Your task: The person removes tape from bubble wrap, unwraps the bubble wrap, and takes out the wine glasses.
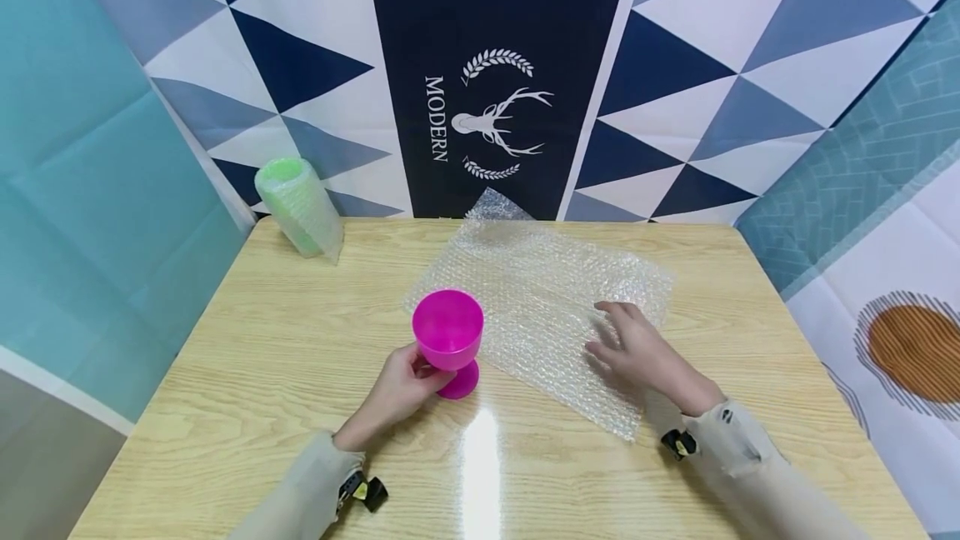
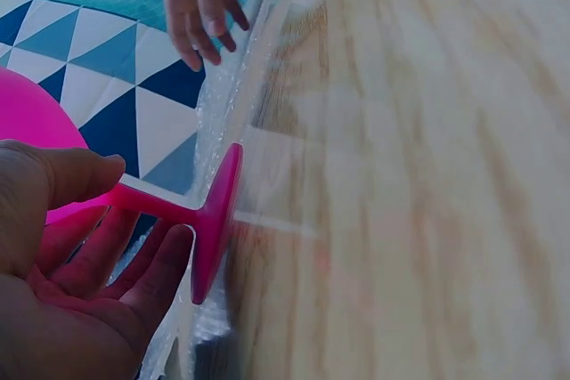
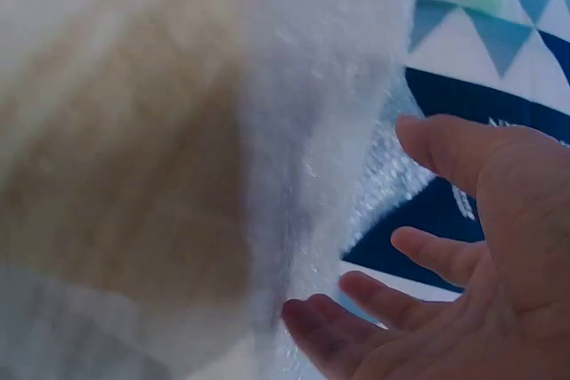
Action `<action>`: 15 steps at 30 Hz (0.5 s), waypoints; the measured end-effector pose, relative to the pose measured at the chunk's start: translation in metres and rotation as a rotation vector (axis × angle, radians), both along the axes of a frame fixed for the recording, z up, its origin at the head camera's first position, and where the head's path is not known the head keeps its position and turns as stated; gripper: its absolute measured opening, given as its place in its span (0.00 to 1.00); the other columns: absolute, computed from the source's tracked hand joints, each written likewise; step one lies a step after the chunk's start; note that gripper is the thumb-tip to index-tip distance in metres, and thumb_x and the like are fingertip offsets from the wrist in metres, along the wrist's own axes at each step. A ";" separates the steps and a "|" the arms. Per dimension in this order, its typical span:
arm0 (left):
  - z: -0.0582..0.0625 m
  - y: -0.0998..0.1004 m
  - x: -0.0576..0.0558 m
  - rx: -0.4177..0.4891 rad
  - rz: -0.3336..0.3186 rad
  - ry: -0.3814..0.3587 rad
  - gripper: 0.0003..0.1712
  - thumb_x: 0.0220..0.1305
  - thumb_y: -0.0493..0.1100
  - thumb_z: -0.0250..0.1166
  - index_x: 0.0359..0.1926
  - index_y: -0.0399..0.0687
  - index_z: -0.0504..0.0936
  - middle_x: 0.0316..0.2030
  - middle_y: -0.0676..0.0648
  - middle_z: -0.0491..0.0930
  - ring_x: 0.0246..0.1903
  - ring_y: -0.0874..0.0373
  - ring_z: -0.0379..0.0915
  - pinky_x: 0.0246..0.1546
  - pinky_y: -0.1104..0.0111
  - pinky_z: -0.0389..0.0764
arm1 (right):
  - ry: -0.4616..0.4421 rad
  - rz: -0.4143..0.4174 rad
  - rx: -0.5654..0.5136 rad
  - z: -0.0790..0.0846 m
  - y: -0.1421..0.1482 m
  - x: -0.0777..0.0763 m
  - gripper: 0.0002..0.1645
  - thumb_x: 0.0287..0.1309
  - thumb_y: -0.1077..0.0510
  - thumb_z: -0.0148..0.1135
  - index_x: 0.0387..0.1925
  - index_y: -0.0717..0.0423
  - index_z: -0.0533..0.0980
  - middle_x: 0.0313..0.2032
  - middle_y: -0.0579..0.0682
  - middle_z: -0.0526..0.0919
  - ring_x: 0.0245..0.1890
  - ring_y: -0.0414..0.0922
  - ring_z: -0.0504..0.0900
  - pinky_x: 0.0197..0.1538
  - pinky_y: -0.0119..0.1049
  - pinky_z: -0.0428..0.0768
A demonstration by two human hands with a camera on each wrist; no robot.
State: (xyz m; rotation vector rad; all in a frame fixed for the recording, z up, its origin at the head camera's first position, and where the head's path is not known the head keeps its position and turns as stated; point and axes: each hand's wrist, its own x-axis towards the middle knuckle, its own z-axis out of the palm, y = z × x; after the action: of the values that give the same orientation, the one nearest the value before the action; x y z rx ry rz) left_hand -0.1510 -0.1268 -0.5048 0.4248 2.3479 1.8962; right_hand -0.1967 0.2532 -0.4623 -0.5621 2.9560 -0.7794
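Note:
A bright pink plastic goblet (image 1: 448, 325) is held upright by my left hand (image 1: 401, 386), whose thumb and fingers grip it around the stem below the bowl. In the left wrist view, the goblet's round foot (image 2: 216, 224) appears close above the wooden table; whether it touches cannot be told. A sheet of clear bubble wrap (image 1: 536, 307) lies spread on the table, just right of the goblet. Over the right part of that sheet hovers my right hand (image 1: 637, 348), fingers apart and holding nothing, as the right wrist view of the hand (image 3: 463, 255) also shows.
At the table's back left corner stands a green object wrapped in bubble wrap (image 1: 300, 207), leaning slightly. One corner of the bubble wrap sheet rises against the patterned backdrop (image 1: 502, 107) behind the wooden table (image 1: 300, 315). Teal cloth (image 1: 97, 148) borders the left side.

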 end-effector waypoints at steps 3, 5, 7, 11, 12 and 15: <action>0.000 0.001 0.000 -0.012 0.007 0.012 0.21 0.62 0.32 0.71 0.56 0.35 0.81 0.50 0.34 0.86 0.50 0.42 0.85 0.50 0.71 0.86 | -0.029 0.014 0.015 -0.004 -0.002 0.004 0.41 0.65 0.52 0.70 0.70 0.68 0.65 0.64 0.76 0.68 0.63 0.72 0.71 0.64 0.68 0.74; 0.000 0.001 0.000 -0.021 0.008 0.017 0.21 0.62 0.33 0.72 0.56 0.35 0.81 0.50 0.34 0.86 0.50 0.42 0.85 0.49 0.71 0.86 | -0.027 0.025 0.038 -0.006 -0.001 0.006 0.39 0.64 0.53 0.71 0.68 0.69 0.67 0.63 0.77 0.69 0.63 0.72 0.71 0.63 0.68 0.74; 0.001 0.001 0.000 -0.026 0.009 0.017 0.21 0.62 0.33 0.72 0.56 0.35 0.81 0.50 0.35 0.86 0.50 0.42 0.85 0.49 0.70 0.86 | -0.008 0.039 0.060 -0.008 0.001 0.008 0.36 0.62 0.53 0.72 0.65 0.68 0.71 0.61 0.76 0.71 0.62 0.71 0.72 0.63 0.67 0.74; 0.002 0.001 0.000 -0.038 0.012 0.014 0.22 0.62 0.33 0.72 0.57 0.34 0.81 0.51 0.34 0.85 0.50 0.41 0.85 0.49 0.70 0.86 | 0.036 0.071 0.085 -0.010 0.007 0.009 0.30 0.60 0.54 0.74 0.58 0.67 0.76 0.59 0.74 0.74 0.60 0.70 0.74 0.62 0.66 0.75; 0.002 0.001 0.000 -0.039 0.012 0.014 0.22 0.61 0.33 0.72 0.57 0.34 0.81 0.51 0.34 0.85 0.49 0.41 0.85 0.49 0.70 0.86 | 0.042 0.077 0.086 -0.010 0.009 0.009 0.29 0.60 0.55 0.74 0.57 0.67 0.77 0.58 0.73 0.74 0.60 0.70 0.74 0.62 0.66 0.75; 0.001 0.001 0.000 -0.053 0.013 0.010 0.22 0.61 0.33 0.72 0.56 0.34 0.81 0.50 0.34 0.86 0.49 0.42 0.86 0.48 0.71 0.86 | 0.047 0.090 0.082 -0.010 0.014 0.011 0.28 0.59 0.55 0.75 0.56 0.66 0.77 0.59 0.73 0.74 0.60 0.70 0.74 0.62 0.67 0.75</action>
State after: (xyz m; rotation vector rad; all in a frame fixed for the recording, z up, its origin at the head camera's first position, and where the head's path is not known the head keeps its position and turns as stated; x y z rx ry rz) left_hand -0.1514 -0.1258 -0.5035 0.4166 2.4069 1.8370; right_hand -0.1853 0.2673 -0.4723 -0.7121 2.9640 -0.6432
